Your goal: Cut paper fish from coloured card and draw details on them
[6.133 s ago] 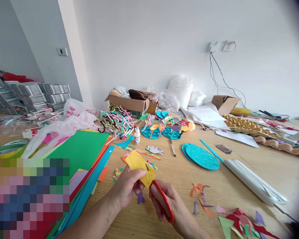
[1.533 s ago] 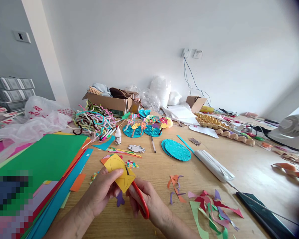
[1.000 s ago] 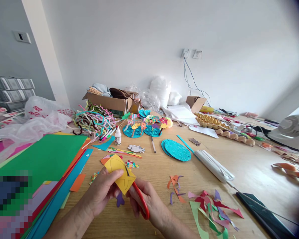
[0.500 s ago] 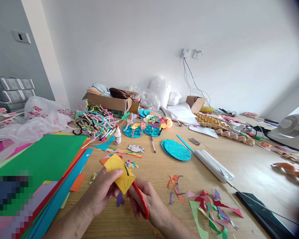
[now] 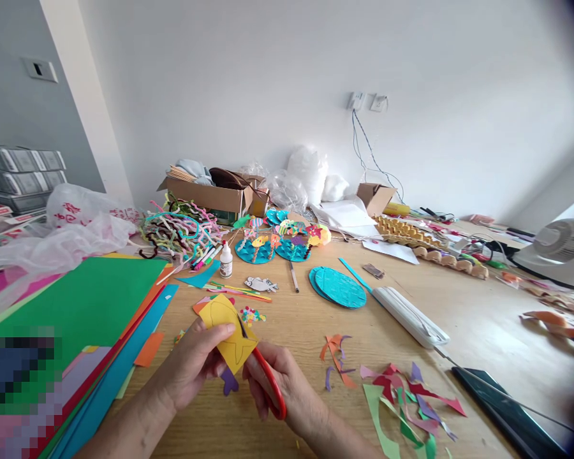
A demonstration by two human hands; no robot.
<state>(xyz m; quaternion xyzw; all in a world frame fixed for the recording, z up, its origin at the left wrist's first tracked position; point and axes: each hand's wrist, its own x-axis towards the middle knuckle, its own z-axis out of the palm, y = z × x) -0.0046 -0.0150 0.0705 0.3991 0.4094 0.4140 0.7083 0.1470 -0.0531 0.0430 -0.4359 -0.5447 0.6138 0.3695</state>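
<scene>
My left hand (image 5: 196,357) pinches a piece of yellow paper (image 5: 224,319), thumb on top, fingers underneath. A fish outline is drawn on the paper. My right hand (image 5: 280,379) grips red-handled scissors (image 5: 273,382), and their dark blade shows in a cut along the paper's right side. Below the paper lies a purple paper cutout (image 5: 229,381), partly hidden by it. Just beyond sit small colourful paper bits (image 5: 252,315) and a white fish cutout (image 5: 261,284).
Coloured sheets (image 5: 86,319) are stacked at left. A glue bottle (image 5: 226,261) stands beyond my hands. Blue discs (image 5: 339,288), a white power strip (image 5: 409,319), paper scraps (image 5: 411,401) and a dark phone (image 5: 502,408) lie to the right. Decorated blue crafts (image 5: 291,245) stand farther back.
The yellow paper and my left hand have shifted slightly left. The scissors stay at the paper's right side, in nearly the same place.
</scene>
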